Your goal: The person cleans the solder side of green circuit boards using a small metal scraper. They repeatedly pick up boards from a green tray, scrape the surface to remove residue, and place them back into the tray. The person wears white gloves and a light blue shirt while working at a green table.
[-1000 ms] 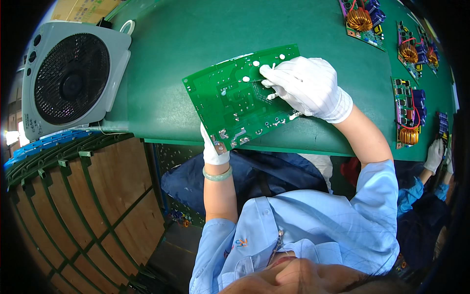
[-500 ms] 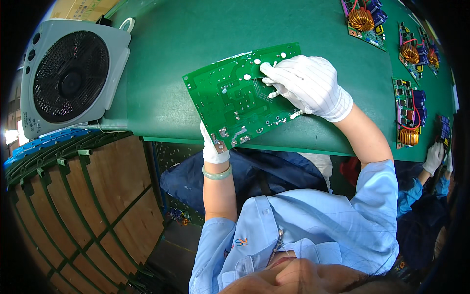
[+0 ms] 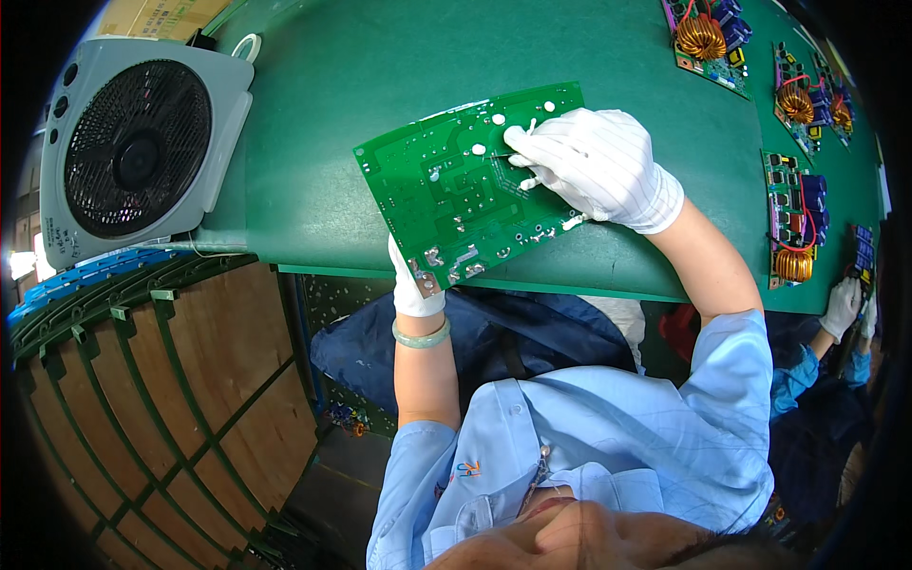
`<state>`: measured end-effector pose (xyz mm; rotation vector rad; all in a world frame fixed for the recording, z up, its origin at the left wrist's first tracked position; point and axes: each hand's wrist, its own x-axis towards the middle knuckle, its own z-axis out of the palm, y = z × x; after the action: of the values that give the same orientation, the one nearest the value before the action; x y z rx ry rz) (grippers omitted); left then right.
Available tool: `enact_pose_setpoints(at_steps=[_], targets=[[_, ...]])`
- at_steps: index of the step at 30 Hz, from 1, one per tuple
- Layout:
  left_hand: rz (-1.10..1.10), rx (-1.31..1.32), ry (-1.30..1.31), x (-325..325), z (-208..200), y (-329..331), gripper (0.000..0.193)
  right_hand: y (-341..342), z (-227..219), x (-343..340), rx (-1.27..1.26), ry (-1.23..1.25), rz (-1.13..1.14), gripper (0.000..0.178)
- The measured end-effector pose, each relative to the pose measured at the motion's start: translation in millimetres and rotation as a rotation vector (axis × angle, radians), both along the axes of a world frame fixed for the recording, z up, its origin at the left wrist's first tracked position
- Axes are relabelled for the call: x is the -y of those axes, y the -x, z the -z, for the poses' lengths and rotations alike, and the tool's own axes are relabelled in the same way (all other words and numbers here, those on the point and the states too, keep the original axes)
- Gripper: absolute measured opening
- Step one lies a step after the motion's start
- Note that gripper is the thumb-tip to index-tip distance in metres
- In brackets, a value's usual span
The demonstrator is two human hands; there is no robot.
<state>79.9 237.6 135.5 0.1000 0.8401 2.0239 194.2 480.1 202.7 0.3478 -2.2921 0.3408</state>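
A green circuit board [image 3: 446, 204] is held tilted over the table's near edge, its solder side facing up, with several white blobs along its far and right parts. My left hand [image 3: 410, 290], in a white glove, grips the board from below at its near left corner; its fingers are hidden behind the board. Over the board's right part is my right hand [image 3: 594, 161], also gloved in white, with thumb and fingers pinched together. A thin, dark sliver juts from that pinch toward the board's surface; what it belongs to is too small to make out.
On the green table [image 3: 313, 123], a grey box fan [image 3: 138, 147] stands at the left. Several circuit boards with copper coils [image 3: 793, 266] lie at the right. A co-worker's gloved hand [image 3: 841, 306] is at the far right. Slatted wooden panels [image 3: 190, 380] stand lower left.
My right hand's fingertips have shifted very slightly over the board. The board and my left hand stay in place.
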Motion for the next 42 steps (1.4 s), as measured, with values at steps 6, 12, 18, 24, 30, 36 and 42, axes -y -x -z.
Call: enact_pose_setpoints(at_steps=[6, 12, 18, 24, 30, 36, 42], targets=[[0.005, 0.006, 0.0, -1, 1, 0, 0.047, 0, -1, -1, -0.03, 0.018, -0.011, 0.043], [0.002, 0.012, -0.008, 0, 3, -1, 0.047, 1, -1, 0, -0.013, 0.019, 0.013, 0.042], [0.004, 0.021, -0.021, 1, 3, -2, 0.047, 3, -4, 0, -0.02, 0.028, -0.043, 0.041], [0.007, 0.03, -0.033, 1, 3, -4, 0.047, 1, -6, 2, 0.002, 0.031, -0.058, 0.043], [0.011, 0.037, -0.034, 1, 6, -6, 0.046, 1, -6, -1, -0.023, 0.021, -0.055, 0.038], [-0.036, 0.039, -0.063, 3, 12, -5, 0.046, 3, -20, 5, -0.038, 0.076, -0.095, 0.04], [-0.221, 0.097, -0.09, 36, 63, -5, 0.046, -11, -34, 14, 0.016, 0.203, -0.019, 0.015]])
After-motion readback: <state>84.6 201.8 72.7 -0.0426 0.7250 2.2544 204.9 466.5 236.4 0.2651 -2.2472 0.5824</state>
